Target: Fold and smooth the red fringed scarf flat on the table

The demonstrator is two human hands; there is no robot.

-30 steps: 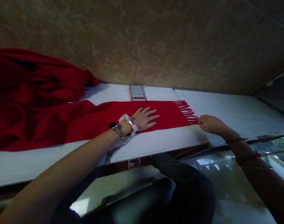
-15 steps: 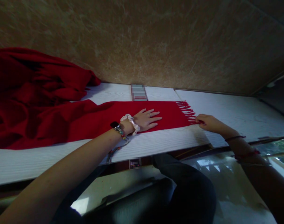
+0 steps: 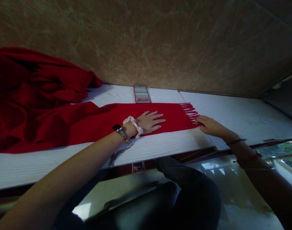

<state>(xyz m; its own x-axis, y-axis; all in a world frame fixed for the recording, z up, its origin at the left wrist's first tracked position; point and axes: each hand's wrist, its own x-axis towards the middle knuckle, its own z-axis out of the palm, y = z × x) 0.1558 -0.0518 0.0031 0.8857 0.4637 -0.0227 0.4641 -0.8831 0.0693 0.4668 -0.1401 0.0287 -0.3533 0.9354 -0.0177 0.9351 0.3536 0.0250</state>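
1. So the red fringed scarf [image 3: 173, 116] is lying lengthwise along a white wood-grain bench [image 3: 237, 110], pretty flat toward the right end and wavy toward the left.
2. Left hand [image 3: 149, 123] is palm down on the flat stretch, fingers spread, not gripping anything. There's a ring on one finger, plus a pale scrunchie [image 3: 133, 124] and a watch [image 3: 117, 128] around that wrist.
3. Right hand [image 3: 205, 124] has its fingertips pinched on the near end of the fringe [image 3: 190, 110]; can't tell how many strands it's got.
4. Far left there's a rumpled heap of red cloth [image 3: 45, 80] by the brown marbled wall [image 3: 146, 41]. Can't tell if it's the same piece.
5. Some small rectangular item [image 3: 141, 94], pixelated out, sits between scarf and wall.
6. Dark trouser legs [image 3: 196, 188] show below the bench edge.
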